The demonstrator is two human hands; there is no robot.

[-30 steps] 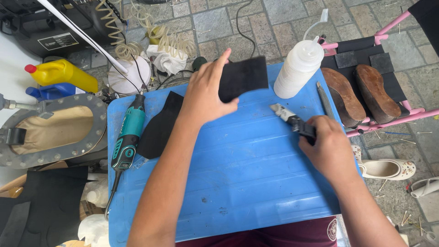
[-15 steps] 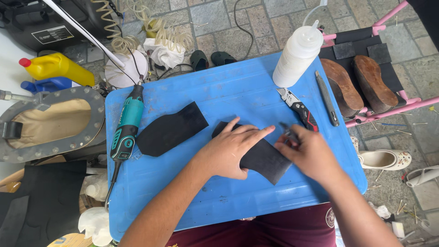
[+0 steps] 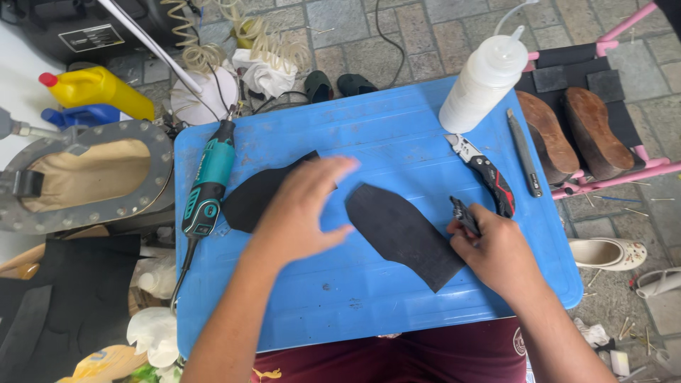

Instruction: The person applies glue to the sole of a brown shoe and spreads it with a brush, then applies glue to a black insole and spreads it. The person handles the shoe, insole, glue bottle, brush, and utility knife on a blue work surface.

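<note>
In the head view, our only one, we seem to be at the laying-out step: a flat piece is set down on the counter (image 3: 369, 298) and a tool is ready in one hand.

Our left hand (image 3: 301, 213) is spread wide, fingers apart, and holds nothing. It is blurred, so we cannot tell whether it touches the counter or hangs just above it. Our right hand (image 3: 496, 252) has its grip closed around a small dark tool (image 3: 464, 215), whose tip pokes out above the knuckles; we cannot tell what kind it is.

The dark sheet piece (image 3: 404, 234) lies flat between the two grips. Its far end is just beside the left fingertips, and its right edge is just beside the closed right grip. It looks thin, matte and nearly black, rounded at one end and cut to a slanted point at the other, with clean edges.

A second dark piece (image 3: 259, 198) lies partly under the left hand, on its outer side, and the teal rotary tool (image 3: 209, 181) lies beyond that.

As we judge it, any next move calls for the open left grip to press the sheet flat, so that it cannot slide, while the right brings its tool to the edge.

Beyond the right grip lies a red-and-black utility knife (image 3: 486, 170), with a white squeeze bottle (image 3: 482, 78) farther off.
</note>
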